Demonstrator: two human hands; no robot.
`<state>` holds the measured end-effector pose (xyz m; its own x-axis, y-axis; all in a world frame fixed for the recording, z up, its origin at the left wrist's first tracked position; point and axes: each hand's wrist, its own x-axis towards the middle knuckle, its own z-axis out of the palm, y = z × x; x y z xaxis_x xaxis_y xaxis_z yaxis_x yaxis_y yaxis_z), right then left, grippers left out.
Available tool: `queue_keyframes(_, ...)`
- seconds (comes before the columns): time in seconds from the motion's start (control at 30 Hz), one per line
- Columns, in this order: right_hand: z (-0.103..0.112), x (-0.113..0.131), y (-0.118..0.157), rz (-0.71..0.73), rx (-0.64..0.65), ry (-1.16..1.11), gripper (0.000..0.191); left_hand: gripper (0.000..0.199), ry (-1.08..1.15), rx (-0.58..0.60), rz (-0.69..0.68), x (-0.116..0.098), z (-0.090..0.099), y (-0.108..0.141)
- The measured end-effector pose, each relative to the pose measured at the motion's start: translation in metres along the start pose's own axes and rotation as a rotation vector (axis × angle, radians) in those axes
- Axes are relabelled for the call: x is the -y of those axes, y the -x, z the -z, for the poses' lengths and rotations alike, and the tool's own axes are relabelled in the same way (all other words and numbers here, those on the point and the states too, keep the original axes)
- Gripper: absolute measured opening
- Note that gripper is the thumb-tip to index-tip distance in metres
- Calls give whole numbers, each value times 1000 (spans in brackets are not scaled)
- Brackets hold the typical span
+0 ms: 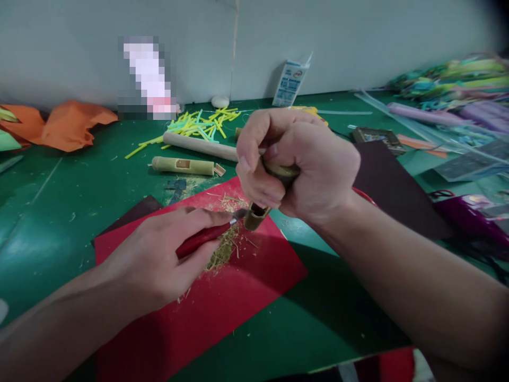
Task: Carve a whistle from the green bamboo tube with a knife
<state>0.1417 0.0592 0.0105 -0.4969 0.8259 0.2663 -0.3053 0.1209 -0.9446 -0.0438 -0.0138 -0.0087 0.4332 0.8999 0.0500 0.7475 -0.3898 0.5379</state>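
My left hand (167,252) is closed on a carving knife (204,239) with a red handle. Its short metal blade meets the notched lower end of a bamboo tube (256,216). Fingers of my right hand (302,164) wrap round the upper part of this tube, which tilts down to the left. Below both hands lies a red sheet (254,297), with a heap of thin shavings (222,253) on it. Most of the tube's upper part is hidden by my right fingers.
Behind the sheet lie a notched bamboo piece (199,166), a wooden rod (201,146) and yellow-green strips (199,124). Orange paper (75,124) is at the left. A drink carton (292,82) leans on the wall. Dark board (401,185) and a purple object (473,217) are at the right.
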Motion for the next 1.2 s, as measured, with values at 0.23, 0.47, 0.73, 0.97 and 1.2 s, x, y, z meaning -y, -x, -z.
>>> queue_keyframes(0.23, -6, 1, -2, 3, -62, 67, 28, 32, 25, -49, -16, 3, -10, 0)
queue_keyframes(0.47, -8, 0, 1, 15, -156, 91, 27, 32, -53, -38, 5, 3, -21, 1)
queue_keyframes(0.73, -9, -2, 1, 47, -198, 74, 28, 37, 21, -61, 31, -8, -13, 7)
queue_keyframes(0.97, -10, -3, 3, 80, -174, -11, 27, 35, -69, -87, 26, -11, -10, 11)
queue_keyframes(1.2, -16, -2, 5, 99, -249, 7, 27, 31, -83, -102, 71, -12, -6, 14)
